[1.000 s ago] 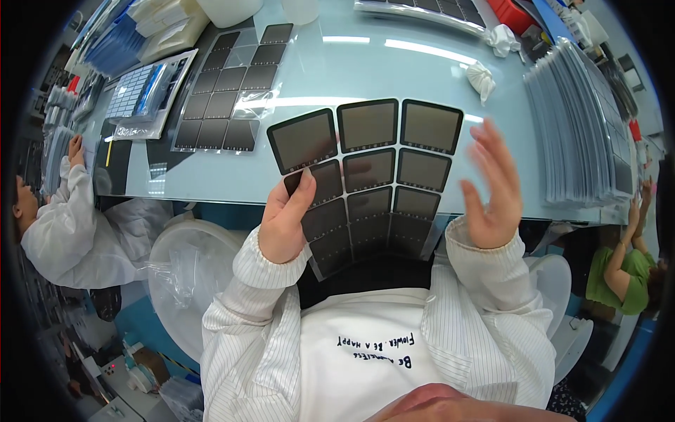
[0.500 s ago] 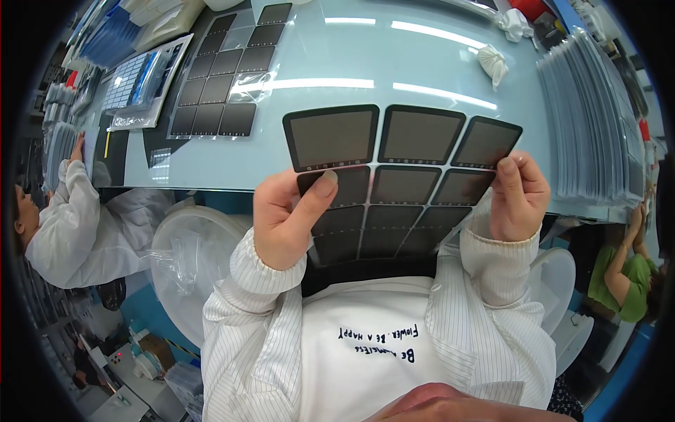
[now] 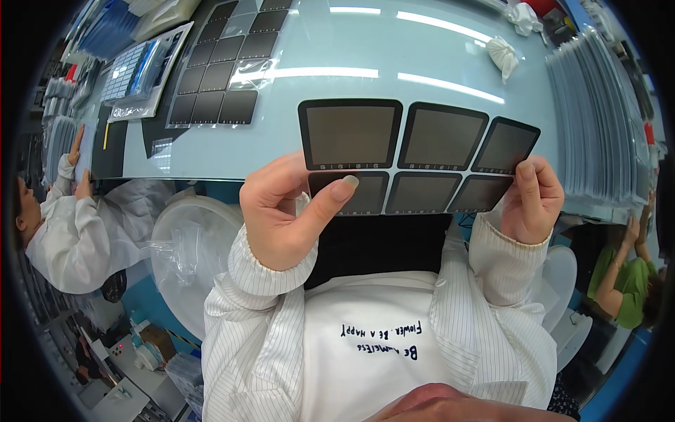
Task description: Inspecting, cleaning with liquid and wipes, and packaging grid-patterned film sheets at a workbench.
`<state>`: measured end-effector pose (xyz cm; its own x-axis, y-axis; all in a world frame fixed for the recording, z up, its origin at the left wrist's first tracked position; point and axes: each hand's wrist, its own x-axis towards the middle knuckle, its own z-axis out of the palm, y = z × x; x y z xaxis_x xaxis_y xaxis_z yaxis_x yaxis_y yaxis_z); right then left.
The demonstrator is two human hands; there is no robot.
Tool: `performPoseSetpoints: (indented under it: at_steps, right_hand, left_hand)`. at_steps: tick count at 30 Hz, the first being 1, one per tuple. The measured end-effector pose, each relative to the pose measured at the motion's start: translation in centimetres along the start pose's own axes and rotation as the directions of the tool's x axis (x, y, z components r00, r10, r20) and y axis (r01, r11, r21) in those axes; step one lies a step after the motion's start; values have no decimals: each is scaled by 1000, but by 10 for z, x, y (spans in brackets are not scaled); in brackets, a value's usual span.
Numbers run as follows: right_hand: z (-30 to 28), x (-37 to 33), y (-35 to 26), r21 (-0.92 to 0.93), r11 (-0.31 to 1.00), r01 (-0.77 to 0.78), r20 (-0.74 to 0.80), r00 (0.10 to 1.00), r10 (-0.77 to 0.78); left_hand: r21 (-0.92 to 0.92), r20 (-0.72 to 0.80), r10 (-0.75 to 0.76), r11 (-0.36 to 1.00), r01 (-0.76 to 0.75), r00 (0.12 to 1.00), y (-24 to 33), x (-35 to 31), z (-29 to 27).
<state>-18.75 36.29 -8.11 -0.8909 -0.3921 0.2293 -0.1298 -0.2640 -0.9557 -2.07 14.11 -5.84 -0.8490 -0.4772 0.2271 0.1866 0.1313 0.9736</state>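
Note:
Both hands hold up a clear sheet of dark, black-bordered rectangular panels [image 3: 444, 138] in front of my body. Two rows of panels face me, and a row of small light marks runs under each. My left hand [image 3: 285, 214] grips the left edge, its thumb lying over a lower-row panel and its fingers behind. At the right edge, my right hand [image 3: 532, 200] pinches the sheet between thumb and fingers. Any lower part of the sheet is hidden from this angle. Farther off on the left of the table, a similar sheet of dark panels [image 3: 218, 76] lies flat.
The glossy pale table [image 3: 330, 46] reflects ceiling lights. A tall stack of clear sheets [image 3: 598, 119] stands at right, near a crumpled white cloth [image 3: 503, 58]. Blue-and-white packets [image 3: 130, 74] lie at left. A white bin [image 3: 193, 260] stands below; people work on both sides.
The held sheet has tilted and shifted slightly right, so its lower rows no longer show. Both hands have moved with it, still gripping. The co-worker at left has moved a hand.

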Motion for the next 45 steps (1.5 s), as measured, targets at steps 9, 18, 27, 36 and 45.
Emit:
performPoseSetpoints:
  at_steps: [9, 18, 27, 36, 45]
  right_hand:
    - [-16, 1, 9, 117, 993, -25, 69, 997, 17]
    - [-9, -4, 2, 93, 996, 9, 55, 998, -14]
    - [13, -10, -12, -75, 991, 108, 32, 994, -106]
    - [24, -13, -22, -136, 978, 159, 65, 986, -151]
    - [31, -12, -19, -69, 982, 175, 89, 982, -169]
  left_hand:
    - [72, 9, 80, 994, -80, 997, 2, 0, 2]
    - [17, -40, 78, 997, -78, 996, 3, -3, 0]
    - [-89, -125, 53, 994, -65, 991, -1, -5, -8]
    - [-108, -221, 20, 993, -45, 975, -2, -7, -14]
    - [-113, -243, 10, 993, -38, 970, -7, -6, -19]
